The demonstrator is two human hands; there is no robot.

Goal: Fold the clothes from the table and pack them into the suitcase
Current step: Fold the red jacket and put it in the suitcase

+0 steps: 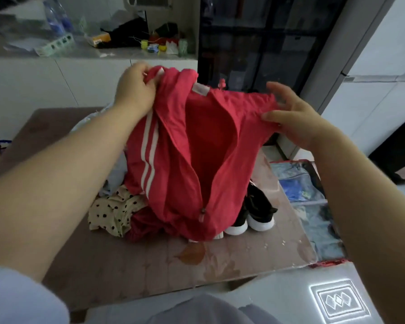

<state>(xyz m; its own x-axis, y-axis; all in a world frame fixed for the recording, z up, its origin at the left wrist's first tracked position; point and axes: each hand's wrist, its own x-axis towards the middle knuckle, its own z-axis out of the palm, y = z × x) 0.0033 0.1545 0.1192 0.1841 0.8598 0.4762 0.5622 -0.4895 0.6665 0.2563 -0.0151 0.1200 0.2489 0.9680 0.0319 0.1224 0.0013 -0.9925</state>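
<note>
Red jacket [180,148] held up over the table [117,260], hem resting on it. Left hand [133,87] grips the shoulder at 10 o'clock; right hand [290,118] pinches the edge at 2. Bare tabletop along the near edge. Suitcase [313,206] at 4 o'clock.

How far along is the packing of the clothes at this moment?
Done: the suitcase lies open beside the table, with something bluish inside, perhaps clothes already packed. In hand: the left hand and the right hand hold up the red jacket, not yet folded. Left: the dotted garment, the pale blue garment and the dark red garment lie in a heap, unfolded.
</note>
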